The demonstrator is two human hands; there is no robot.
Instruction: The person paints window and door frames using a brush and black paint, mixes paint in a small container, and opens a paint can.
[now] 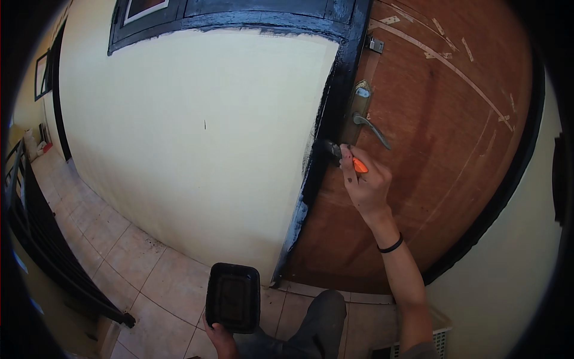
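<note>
In my right hand (369, 179) is a paintbrush (360, 165) with an orange handle, its dark bristles against the black door frame (336, 113). The fingers are closed around it, just below the lever handle (372, 128) of the brown wooden door (442, 137). Low in front of me, my left hand (220, 340) grips a black rectangular tray (233, 297) by its lower left edge. Dark paint appears to coat the tray's inside. Wet-looking black paint covers the frame, with a ragged edge along the cream wall (203, 125).
A black metal railing (60, 239) runs along the left side above the tiled floor (149, 281). At the lower right, a pale plastic basket (441, 335) stands by my right arm. A latch (375, 45) sits high on the door. Dark window framing (239, 15) is at the top.
</note>
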